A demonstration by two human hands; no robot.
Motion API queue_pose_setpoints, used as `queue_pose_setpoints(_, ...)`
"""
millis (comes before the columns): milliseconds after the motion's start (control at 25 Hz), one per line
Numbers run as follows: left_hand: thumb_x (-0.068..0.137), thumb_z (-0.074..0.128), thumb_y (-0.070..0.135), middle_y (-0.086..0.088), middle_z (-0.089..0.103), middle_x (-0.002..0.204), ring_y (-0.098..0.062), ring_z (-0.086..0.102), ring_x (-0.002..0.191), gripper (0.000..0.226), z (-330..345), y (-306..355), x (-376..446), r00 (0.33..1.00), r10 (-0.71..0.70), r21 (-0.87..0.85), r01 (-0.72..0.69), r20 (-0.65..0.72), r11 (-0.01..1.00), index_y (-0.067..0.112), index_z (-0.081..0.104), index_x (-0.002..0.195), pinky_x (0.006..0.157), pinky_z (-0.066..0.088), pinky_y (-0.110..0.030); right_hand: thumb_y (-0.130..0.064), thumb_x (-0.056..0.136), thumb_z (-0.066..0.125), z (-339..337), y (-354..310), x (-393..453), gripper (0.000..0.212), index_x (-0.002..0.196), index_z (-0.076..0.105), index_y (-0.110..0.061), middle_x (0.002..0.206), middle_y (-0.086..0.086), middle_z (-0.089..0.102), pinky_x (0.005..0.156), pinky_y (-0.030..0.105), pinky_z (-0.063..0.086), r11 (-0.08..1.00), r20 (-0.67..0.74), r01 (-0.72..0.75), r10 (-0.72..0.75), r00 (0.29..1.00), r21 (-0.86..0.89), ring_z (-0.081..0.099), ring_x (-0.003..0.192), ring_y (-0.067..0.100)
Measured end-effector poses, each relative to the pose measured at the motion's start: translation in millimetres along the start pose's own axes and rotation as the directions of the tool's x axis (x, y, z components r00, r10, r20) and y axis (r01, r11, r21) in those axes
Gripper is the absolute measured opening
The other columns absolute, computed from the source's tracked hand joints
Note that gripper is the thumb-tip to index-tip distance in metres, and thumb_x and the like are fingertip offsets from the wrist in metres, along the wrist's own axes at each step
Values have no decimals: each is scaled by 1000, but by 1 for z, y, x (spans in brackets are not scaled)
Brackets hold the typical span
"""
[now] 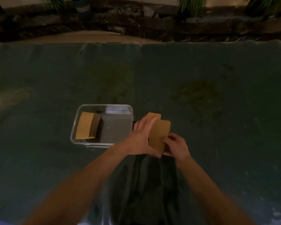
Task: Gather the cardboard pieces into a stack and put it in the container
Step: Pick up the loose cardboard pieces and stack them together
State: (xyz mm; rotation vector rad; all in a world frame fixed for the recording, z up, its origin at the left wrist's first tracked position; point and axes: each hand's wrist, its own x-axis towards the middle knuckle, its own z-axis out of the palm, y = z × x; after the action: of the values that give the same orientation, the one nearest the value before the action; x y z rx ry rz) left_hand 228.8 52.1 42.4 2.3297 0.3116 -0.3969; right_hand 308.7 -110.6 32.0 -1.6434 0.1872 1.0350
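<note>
A clear plastic container stands on the dark green cloth, left of my hands. Inside it a stack of brown cardboard pieces leans against the left wall. Just right of the container I hold a few brown cardboard pieces between both hands, slightly fanned, one sticking out behind the front one. My left hand grips their left edge with fingers stretched along them. My right hand pinches their lower right corner.
The dark green cloth covers the whole table, with faint stains in the middle and right. Beyond the far edge lie dark rocks and potted plants. A dark shadowed fold runs between my forearms.
</note>
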Motion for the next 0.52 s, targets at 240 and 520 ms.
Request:
queue_pose_setpoints(240, 98, 59, 23, -4, 63, 134, -22, 58, 124, 35, 3, -8, 29, 868, -474, -446, 368, -151, 816, 16, 61, 133, 102, 44, -33, -18, 93, 66, 17, -8, 34, 7, 96, 65, -24, 106, 3, 70, 61, 26, 57, 1000, -21, -1, 1, 1000, -1, 68, 95, 16)
queue_pose_setpoints(520, 92, 63, 21, -9, 66, 127, -27, 62, 115, 39, 14, 1, 60, 745, -643, -521, 482, -180, 705, 13, 59, 131, 99, 51, -41, -27, 94, 64, 37, -15, 65, 11, 95, 68, -17, 102, 9, 72, 80, 40, 60, 921, -129, 67, -125, 984, -383, 68, 92, 24)
